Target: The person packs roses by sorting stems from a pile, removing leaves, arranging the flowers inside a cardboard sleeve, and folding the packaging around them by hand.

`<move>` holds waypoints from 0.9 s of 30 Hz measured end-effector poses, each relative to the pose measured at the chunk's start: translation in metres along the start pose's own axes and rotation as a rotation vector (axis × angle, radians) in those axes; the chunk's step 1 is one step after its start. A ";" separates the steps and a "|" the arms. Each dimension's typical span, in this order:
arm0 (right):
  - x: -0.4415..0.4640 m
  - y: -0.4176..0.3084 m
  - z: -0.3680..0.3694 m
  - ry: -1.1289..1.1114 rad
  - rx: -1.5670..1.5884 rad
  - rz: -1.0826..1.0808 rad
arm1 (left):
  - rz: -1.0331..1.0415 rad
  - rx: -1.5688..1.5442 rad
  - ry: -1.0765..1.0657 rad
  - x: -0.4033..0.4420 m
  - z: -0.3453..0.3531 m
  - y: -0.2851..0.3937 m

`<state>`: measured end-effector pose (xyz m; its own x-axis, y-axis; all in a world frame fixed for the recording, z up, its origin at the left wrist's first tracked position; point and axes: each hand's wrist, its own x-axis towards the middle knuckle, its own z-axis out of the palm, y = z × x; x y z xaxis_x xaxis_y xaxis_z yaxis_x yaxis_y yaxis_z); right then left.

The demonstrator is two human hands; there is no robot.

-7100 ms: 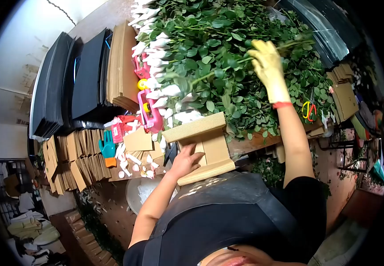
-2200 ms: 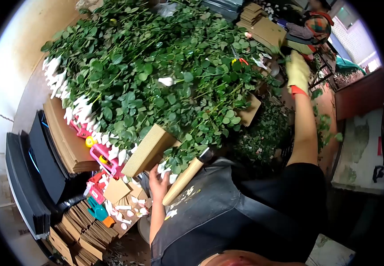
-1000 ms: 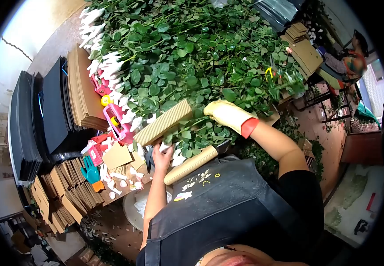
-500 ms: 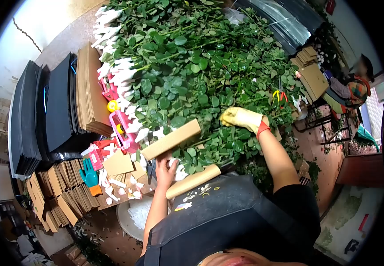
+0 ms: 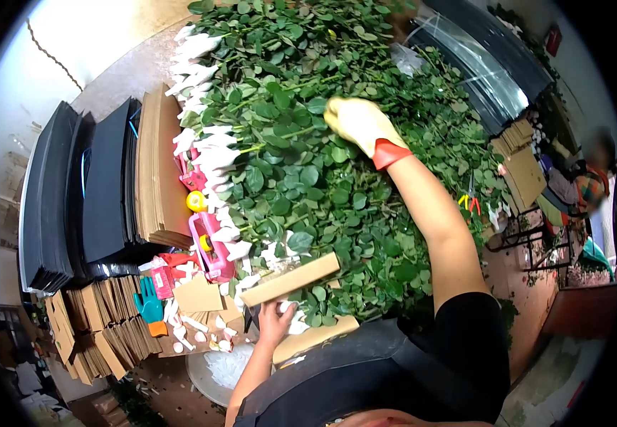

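Long leafy flower stems, apparently roses (image 5: 301, 171), cover the table, with white-covered flower heads (image 5: 216, 153) lined up along their left side. My right hand (image 5: 365, 127), in a pale yellow glove with a red cuff, is over the middle of the pile. Its fingers are curled closed where a green stem runs up to them. My bare left hand (image 5: 274, 324) is low at the front edge, its thumb against white-covered heads (image 5: 297, 322) and its other fingers partly hidden. Just above it lies a cardboard strip (image 5: 290, 279); a rolled tan sheet (image 5: 315, 340) is close to my apron.
Stacked black sheets (image 5: 109, 185) and cardboard sheets (image 5: 159, 171) stand at left. Nearby are a pink tape dispenser (image 5: 212, 245), a teal glove (image 5: 149, 300) and folded cardboard (image 5: 109, 320). Red-and-yellow-handled cutters (image 5: 470, 203) lie at right. Another person (image 5: 593, 181) is at far right.
My gloved right hand has moved up and left, farther across the stems. My left hand stays by the cardboard strip. The whole view has shifted slightly.
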<state>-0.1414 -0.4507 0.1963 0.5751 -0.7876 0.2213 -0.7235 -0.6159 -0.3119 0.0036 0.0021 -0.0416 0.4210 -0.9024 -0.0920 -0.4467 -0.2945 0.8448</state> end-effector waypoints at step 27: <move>0.031 -0.027 -0.022 0.500 -0.079 -0.407 | -0.034 -0.082 -0.014 -0.001 0.008 -0.008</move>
<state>-0.1123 -0.4595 0.2317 0.5754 -0.3932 0.7171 -0.5223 -0.8514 -0.0477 0.0007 0.0025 -0.0524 0.4237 -0.8967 -0.1284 -0.3660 -0.2991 0.8812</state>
